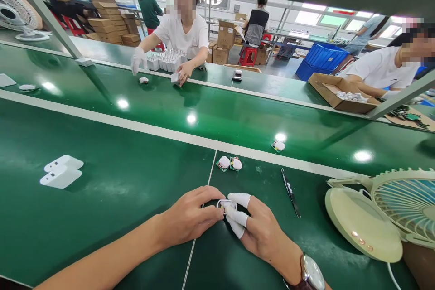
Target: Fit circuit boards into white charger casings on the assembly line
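Note:
A small white plastic housing (pixel 221 202) with an open top is held between my two hands at the near middle of the green bench. My left hand (pixel 192 213) grips its left side with thumb and fingers. White finger cots cover several fingertips of my right hand (pixel 256 222), which pinch the right side and press at the opening. What lies inside the housing is mostly hidden by the fingers. Just beyond my hands are two small circuit boards with white rounded parts on them, one left (pixel 223 163) and one right (pixel 235 163). Black tweezers (pixel 290 192) lie to the right.
Two white plastic housings (pixel 63 172) lie at the left. Another board (pixel 278 146) rests on the green conveyor belt (pixel 152 111). A cream fan (pixel 367 222) stands at the right. Across the belt, a co-worker (pixel 185 36) handles a white piece near a cardboard box (pixel 326 93).

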Demonstrator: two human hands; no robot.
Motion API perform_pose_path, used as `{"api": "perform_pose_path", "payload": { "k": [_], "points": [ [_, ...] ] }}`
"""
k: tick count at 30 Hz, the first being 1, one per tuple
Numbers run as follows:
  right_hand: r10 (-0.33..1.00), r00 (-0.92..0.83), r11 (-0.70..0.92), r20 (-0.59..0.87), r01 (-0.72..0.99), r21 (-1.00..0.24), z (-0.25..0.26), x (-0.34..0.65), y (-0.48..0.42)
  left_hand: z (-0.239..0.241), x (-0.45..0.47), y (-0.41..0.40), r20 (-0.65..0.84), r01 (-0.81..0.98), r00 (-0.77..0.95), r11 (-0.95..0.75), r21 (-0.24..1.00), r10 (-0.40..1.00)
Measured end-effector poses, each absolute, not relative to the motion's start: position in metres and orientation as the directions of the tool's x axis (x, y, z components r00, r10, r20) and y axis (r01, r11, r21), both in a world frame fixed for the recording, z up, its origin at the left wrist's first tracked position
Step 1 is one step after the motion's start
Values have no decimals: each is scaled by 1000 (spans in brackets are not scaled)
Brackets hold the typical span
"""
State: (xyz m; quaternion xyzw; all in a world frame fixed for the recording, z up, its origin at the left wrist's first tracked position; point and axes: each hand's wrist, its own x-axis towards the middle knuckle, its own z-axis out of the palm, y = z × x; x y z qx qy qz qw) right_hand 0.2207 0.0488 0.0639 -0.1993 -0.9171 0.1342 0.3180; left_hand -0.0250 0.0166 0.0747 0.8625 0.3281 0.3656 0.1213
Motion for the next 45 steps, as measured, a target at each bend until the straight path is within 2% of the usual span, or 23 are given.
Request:
{"api": "perform_pose_path", "payload": {
  "k": [4, 10, 16, 20, 27, 35, 37, 38, 41, 43, 45],
  "points": [
    [458, -697, 882, 552, 281, -377, 62, 219, 48, 78, -20, 19, 562, 450, 521, -766, 459, 643],
    [491, -663, 852, 565, 233, -468, 61, 216, 51, 68, -19, 17, 559, 436, 488, -742, 509, 670],
    [464, -673, 878, 575, 265, -398, 60, 221, 51, 64, -21, 14, 537, 478, 492, -728, 492, 685],
    [478, -695, 865, 537, 264, -427, 61, 223, 50, 63, -20, 13, 564, 488, 481, -740, 463, 671],
    [488, -693, 849, 531, 234, -474, 60, 221, 52, 68, -17, 14, 518, 471, 503, -722, 506, 691],
    [510, -662, 846, 549, 269, -461, 67, 223, 56, 61, -17, 15, 548, 457, 498, -740, 493, 672],
    [561, -587, 828, 584, 389, -404, 74, 231, 63, 61, -16, 15, 548, 473, 486, -732, 490, 681],
    [591, -529, 797, 609, 502, -337, 77, 237, 67, 61, -16, 14, 546, 483, 477, -724, 492, 689],
    [686, -395, 513, 610, 858, -22, 86, 261, 79, 60, -16, 14, 554, 476, 450, -713, 514, 700],
    [798, -343, 303, 496, 939, 163, 86, 279, 86, 60, -17, 14, 579, 450, 430, -720, 528, 693],
    [891, -290, 220, 350, 949, 227, 83, 292, 90, 60, -18, 14, 604, 434, 410, -728, 530, 684]
  ]
}}
